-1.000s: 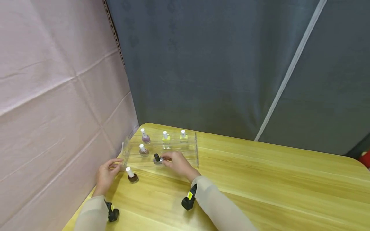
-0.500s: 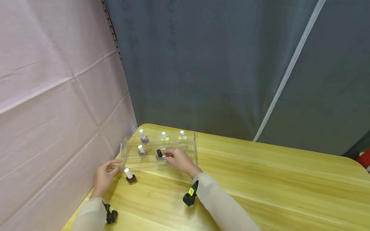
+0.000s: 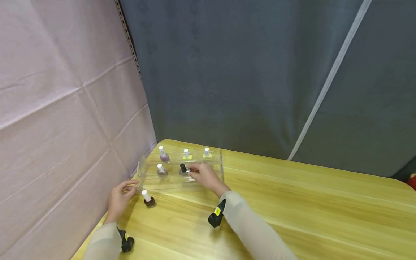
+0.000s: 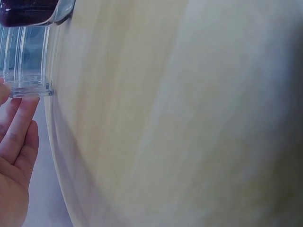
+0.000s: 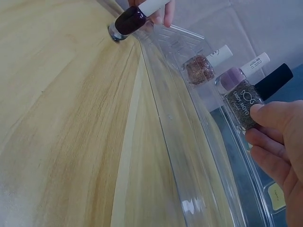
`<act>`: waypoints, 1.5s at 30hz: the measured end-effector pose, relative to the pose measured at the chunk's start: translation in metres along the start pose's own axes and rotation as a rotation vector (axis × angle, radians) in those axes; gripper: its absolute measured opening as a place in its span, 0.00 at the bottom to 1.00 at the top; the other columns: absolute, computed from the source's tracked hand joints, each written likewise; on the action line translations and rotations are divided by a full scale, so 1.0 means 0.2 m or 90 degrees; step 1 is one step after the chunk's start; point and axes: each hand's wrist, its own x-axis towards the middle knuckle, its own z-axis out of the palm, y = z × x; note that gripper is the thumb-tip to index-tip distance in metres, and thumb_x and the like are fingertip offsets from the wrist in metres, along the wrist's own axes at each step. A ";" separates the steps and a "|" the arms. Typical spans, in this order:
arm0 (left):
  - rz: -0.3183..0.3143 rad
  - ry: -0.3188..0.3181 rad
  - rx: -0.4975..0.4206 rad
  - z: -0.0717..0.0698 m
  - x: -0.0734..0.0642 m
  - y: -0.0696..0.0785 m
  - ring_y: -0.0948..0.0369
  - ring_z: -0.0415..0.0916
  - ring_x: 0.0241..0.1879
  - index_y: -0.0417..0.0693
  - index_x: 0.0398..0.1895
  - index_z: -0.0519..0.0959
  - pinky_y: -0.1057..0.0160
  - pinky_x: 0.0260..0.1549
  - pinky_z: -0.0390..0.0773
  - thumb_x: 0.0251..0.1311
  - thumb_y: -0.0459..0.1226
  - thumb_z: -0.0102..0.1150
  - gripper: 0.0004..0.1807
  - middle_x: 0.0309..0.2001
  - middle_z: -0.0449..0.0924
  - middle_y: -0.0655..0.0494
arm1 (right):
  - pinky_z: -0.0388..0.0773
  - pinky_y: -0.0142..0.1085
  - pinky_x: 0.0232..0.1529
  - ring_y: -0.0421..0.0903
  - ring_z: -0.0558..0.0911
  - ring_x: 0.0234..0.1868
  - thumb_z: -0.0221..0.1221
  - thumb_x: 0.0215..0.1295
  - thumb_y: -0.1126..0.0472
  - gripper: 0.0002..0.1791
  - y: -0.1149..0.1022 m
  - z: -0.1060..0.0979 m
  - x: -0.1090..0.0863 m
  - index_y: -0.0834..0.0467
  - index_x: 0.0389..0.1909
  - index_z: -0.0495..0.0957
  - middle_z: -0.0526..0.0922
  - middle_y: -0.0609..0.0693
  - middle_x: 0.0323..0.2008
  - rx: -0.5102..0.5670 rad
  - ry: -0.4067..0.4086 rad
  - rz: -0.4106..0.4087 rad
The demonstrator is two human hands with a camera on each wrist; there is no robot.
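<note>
My right hand (image 3: 208, 177) pinches a nail polish bottle (image 5: 243, 105) between thumb and fingers. It has a black cap and dark glittery polish, and it is at the middle tier of a clear stepped display rack (image 3: 222, 167). At the rack's left end, the thumb and fingers of my left hand (image 3: 119, 200) grip the clear end panel (image 4: 31, 89). A glittery brownish-pink bottle (image 5: 199, 70) with a white cap stands to the left on the same tier. On the table before the rack is a dark brown bottle (image 3: 150, 202) with a white cap.
The back tier bears a purple bottle (image 3: 164, 157) and two yellow ones, a middle yellow bottle (image 3: 187, 157) and a right yellow bottle (image 3: 207, 156). A pale cloth wall (image 3: 65, 144) borders the wooden table (image 3: 292, 209) on the left, and a grey curtain (image 3: 227, 79) hangs behind.
My right hand has moved the black-capped bottle back and slightly right, from the front of the rack to the middle tier. The left hand has stayed at the rack's left end.
</note>
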 end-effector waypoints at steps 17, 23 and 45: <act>-0.003 0.002 0.015 0.00 0.00 0.01 0.56 0.81 0.23 0.35 0.40 0.81 0.76 0.21 0.75 0.56 0.25 0.60 0.08 0.25 0.82 0.41 | 0.77 0.32 0.42 0.44 0.81 0.44 0.58 0.64 0.63 0.15 0.04 0.00 0.05 0.59 0.51 0.78 0.82 0.52 0.45 0.015 -0.002 0.035; -0.024 -0.004 0.024 0.00 0.00 0.02 0.54 0.81 0.24 0.37 0.41 0.81 0.75 0.21 0.75 0.56 0.26 0.60 0.09 0.26 0.82 0.41 | 0.77 0.33 0.43 0.44 0.80 0.44 0.58 0.64 0.63 0.15 0.05 0.01 0.06 0.60 0.51 0.78 0.82 0.52 0.45 0.010 -0.003 0.039; -0.022 0.004 0.041 0.00 -0.01 0.02 0.57 0.81 0.23 0.38 0.40 0.82 0.75 0.20 0.74 0.56 0.27 0.60 0.08 0.26 0.82 0.43 | 0.77 0.31 0.40 0.44 0.81 0.42 0.58 0.64 0.64 0.14 0.08 0.05 0.06 0.62 0.50 0.79 0.82 0.53 0.44 0.005 -0.007 0.043</act>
